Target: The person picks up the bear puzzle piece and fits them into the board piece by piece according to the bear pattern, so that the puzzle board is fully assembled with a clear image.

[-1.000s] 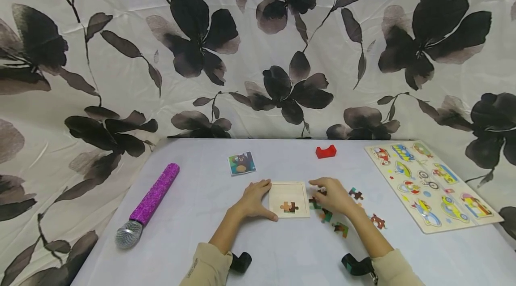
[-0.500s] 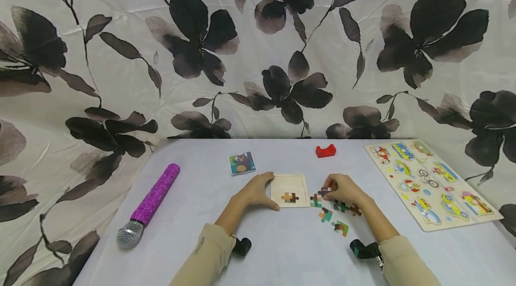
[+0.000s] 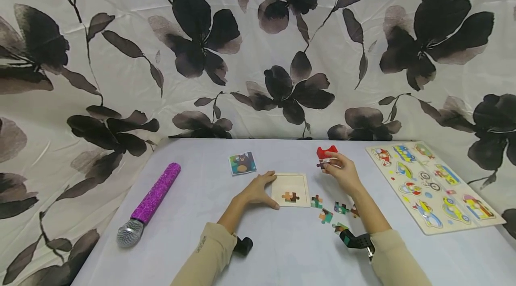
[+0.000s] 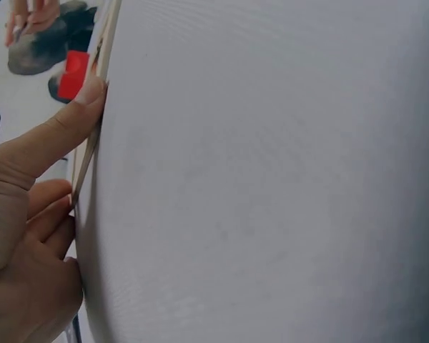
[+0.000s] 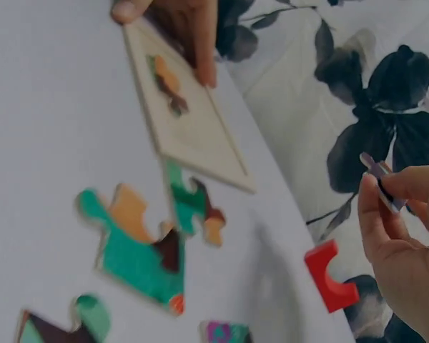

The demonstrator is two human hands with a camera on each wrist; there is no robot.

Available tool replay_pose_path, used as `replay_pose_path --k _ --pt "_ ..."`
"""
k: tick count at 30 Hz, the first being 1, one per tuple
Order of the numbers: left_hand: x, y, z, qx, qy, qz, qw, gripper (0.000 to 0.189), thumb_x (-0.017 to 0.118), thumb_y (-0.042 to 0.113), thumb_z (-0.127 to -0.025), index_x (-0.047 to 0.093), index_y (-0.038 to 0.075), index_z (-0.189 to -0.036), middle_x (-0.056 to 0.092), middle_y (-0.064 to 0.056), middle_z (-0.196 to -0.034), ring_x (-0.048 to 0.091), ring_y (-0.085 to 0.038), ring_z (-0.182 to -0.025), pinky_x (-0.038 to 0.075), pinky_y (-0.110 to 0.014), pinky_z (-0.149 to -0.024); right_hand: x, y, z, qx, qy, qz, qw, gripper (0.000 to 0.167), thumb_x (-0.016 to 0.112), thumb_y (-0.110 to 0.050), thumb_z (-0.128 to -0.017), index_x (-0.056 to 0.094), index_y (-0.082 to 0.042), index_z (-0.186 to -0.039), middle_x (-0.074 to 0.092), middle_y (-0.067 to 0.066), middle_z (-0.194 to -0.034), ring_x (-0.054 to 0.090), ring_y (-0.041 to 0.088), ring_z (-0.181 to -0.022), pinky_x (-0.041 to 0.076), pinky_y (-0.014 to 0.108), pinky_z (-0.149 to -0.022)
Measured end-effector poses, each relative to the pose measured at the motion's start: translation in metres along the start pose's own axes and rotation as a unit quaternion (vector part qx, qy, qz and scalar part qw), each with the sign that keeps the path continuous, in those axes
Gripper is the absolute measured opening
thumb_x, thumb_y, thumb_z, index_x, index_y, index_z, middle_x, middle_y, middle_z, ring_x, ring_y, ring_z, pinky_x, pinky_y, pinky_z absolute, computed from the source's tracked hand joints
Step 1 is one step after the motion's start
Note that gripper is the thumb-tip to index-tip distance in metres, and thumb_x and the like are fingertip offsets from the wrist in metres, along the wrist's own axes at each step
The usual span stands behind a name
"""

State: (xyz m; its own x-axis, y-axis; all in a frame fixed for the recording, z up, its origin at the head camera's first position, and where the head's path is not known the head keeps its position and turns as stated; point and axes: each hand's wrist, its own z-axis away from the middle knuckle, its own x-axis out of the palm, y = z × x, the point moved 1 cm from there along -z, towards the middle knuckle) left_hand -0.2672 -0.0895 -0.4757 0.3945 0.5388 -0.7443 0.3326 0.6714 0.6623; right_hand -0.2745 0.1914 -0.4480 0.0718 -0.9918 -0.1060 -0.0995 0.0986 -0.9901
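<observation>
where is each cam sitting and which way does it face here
Head: on the person's head, facing forward and down at the white table; both sleeved forearms show, the left hand holding the puzzle tray, the right hand pinching a puzzle piece.
Left wrist: low beside the left hand, looking along the tray's edge; thumb and fingers show.
Right wrist: behind the right hand, facing the tray and loose pieces.
Shared: all three show the red block.

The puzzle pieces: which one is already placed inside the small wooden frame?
Only the brown and orange piece lies inside the small wooden frame, near its front edge. The other loose pieces lie on the table, right of the frame, and the right hand pinches one more.
</observation>
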Motion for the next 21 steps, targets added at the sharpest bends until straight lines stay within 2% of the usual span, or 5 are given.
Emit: replay_pose_path --k 6,9,11,17,21 --pt "0.002 -0.001 0.002 0.006 0.012 0.016 0.9998 0.101 0.089 0.028 -0.062 0.036 -0.003 -0.142 0.028 -0.016 -0.152 0.021 -0.033 -0.141 0.011 -0.048 -0.115 0.008 -0.01 -0.005 0.036 0.087 -0.097 0.9908 0.036 0.062 0.002 -0.087 0.053 0.011 -0.12 0.065 -0.011 -0.082 0.062 0.002 -0.075 0.053 0.015 -0.072" --pt "0.003 -0.001 0.001 0.01 0.014 0.019 0.9997 0.101 0.089 0.028 -0.062 0.036 -0.003 -0.142 0.028 -0.016 -0.151 0.022 -0.033 -0.141 0.012 -0.048 -0.115 0.011 -0.011 -0.005 0.052 0.108 -0.138 0.9831 0.029 0.062 0.0 -0.088 0.057 0.007 -0.115 0.064 -0.009 -0.083 0.061 0.005 -0.074 0.052 0.016 -0.069" --pt "0.004 -0.001 0.001 0.01 0.013 0.019 0.9997 0.101 0.089 0.028 -0.062 0.036 -0.003 -0.142 0.028 -0.016 -0.151 0.022 -0.033 -0.14 0.012 -0.048 -0.115 0.012 -0.01 -0.004 0.054 0.1 -0.149 0.9824 0.029 0.058 0.0 -0.091 0.055 0.008 -0.118 0.062 -0.004 -0.087 0.06 0.008 -0.076 0.054 0.018 -0.07" --pt "0.003 -0.001 0.002 0.011 0.017 0.02 0.9996 0.101 0.089 0.027 -0.061 0.036 -0.004 -0.142 0.029 -0.016 -0.151 0.023 -0.033 -0.14 0.011 -0.047 -0.115 0.017 -0.007 -0.004 0.026 0.059 -0.095 0.9934 0.04 0.051 0.0 -0.095 0.041 0.009 -0.133 0.054 0.002 -0.093 0.064 0.008 -0.078 0.056 0.024 -0.071" --pt "0.003 -0.002 0.002 0.009 0.019 0.022 0.9995 0.101 0.089 0.027 -0.061 0.036 -0.005 -0.141 0.029 -0.017 -0.151 0.023 -0.033 -0.14 0.011 -0.047 -0.115 0.021 -0.006 -0.005 0.006 0.08 -0.054 0.9953 0.04 0.058 -0.001 -0.091 0.049 0.011 -0.128 0.062 -0.006 -0.086 0.064 0.002 -0.075 0.054 0.019 -0.071"
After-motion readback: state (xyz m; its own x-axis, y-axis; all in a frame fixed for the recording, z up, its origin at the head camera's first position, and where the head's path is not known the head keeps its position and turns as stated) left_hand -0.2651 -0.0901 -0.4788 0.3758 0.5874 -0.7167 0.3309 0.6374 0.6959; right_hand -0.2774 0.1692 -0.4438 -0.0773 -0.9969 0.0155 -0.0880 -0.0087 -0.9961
